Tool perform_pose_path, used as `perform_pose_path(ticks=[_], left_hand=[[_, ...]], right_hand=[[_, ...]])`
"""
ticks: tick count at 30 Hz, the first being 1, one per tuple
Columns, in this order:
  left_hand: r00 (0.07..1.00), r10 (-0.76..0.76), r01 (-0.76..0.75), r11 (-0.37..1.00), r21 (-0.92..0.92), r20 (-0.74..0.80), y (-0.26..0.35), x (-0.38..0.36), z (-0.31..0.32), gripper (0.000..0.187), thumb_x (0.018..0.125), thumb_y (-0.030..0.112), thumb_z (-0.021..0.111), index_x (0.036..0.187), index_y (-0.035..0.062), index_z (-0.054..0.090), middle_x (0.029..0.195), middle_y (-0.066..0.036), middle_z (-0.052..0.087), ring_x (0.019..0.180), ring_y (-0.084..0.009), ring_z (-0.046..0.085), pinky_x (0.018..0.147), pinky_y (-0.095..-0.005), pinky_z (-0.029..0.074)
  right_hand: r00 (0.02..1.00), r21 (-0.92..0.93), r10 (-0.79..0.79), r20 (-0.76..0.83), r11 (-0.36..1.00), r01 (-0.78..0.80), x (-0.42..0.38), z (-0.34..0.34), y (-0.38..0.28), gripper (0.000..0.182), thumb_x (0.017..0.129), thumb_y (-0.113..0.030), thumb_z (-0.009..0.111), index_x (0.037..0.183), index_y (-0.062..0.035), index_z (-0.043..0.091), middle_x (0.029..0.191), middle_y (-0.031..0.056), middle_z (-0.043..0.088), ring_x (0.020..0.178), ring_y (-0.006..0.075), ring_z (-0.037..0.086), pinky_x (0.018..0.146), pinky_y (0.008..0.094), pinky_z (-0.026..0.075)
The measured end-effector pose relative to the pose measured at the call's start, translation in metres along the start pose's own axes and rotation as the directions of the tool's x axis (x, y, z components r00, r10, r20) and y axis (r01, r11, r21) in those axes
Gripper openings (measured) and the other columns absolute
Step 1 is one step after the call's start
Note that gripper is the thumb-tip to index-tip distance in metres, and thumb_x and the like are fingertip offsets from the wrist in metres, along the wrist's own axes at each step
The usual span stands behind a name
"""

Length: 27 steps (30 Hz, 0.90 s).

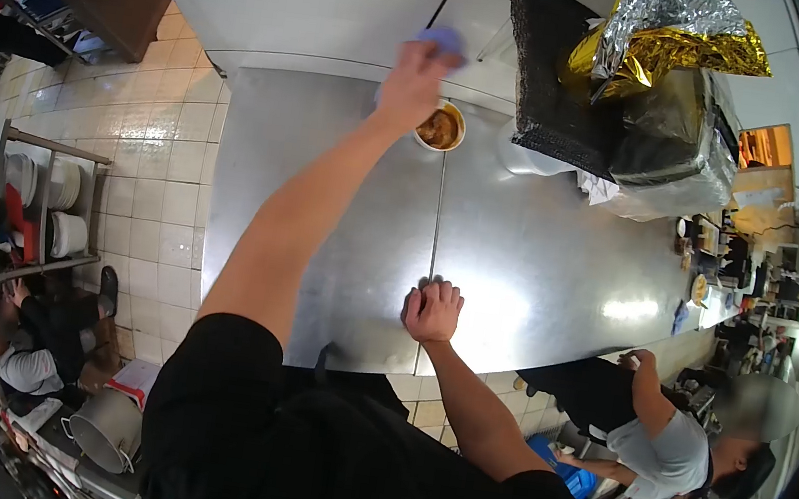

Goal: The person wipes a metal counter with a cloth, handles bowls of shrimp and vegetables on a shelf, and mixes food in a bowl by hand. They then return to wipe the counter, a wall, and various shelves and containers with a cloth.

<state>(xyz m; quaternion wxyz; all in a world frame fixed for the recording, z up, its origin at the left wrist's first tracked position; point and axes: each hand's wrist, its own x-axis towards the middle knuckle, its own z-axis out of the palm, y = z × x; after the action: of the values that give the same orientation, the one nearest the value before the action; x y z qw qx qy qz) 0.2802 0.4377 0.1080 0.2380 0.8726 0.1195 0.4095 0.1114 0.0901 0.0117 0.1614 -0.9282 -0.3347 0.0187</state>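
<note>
My left hand [413, 85] reaches to the far side of the steel table [334, 211]. It is closed on a purple cloth [443, 43], held against the white surface behind the table; the cloth is slightly blurred. Just below and right of that hand sits a round white tub [441, 126] with brown, paste-like food in it. My right hand [432, 311] rests on the steel near the seam by the front edge, fingers curled in with nothing visible in them.
A black padded sheet [562, 89], a wrapped box [682, 135] and gold-silver foil [669, 43] occupy the table's back right. A rack with white dishes [75, 187] stands left. One person [656, 445] is close on the right, another [33, 353] at lower left near a large pot [106, 428].
</note>
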Motion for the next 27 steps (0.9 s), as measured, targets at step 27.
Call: perform_pose_path(ticks=[27], left_hand=[[0.270,0.718,-0.932,0.361,-0.012,0.641,-0.078,0.034,0.108,0.032,0.095,0.021,0.046,0.125,0.0243,0.058,0.129,0.008,0.060,0.133,-0.0136,0.047,0.112,-0.0304,0.037]], right_hand=[[0.996,-0.007,-0.049,-0.078,0.999,0.048,0.004,-0.002,-0.001,0.019,0.085,-0.028,0.062,0.086,-0.0103,0.054,0.093,0.0136,0.053,0.089,0.0344,0.051,0.076,0.0469,0.038]])
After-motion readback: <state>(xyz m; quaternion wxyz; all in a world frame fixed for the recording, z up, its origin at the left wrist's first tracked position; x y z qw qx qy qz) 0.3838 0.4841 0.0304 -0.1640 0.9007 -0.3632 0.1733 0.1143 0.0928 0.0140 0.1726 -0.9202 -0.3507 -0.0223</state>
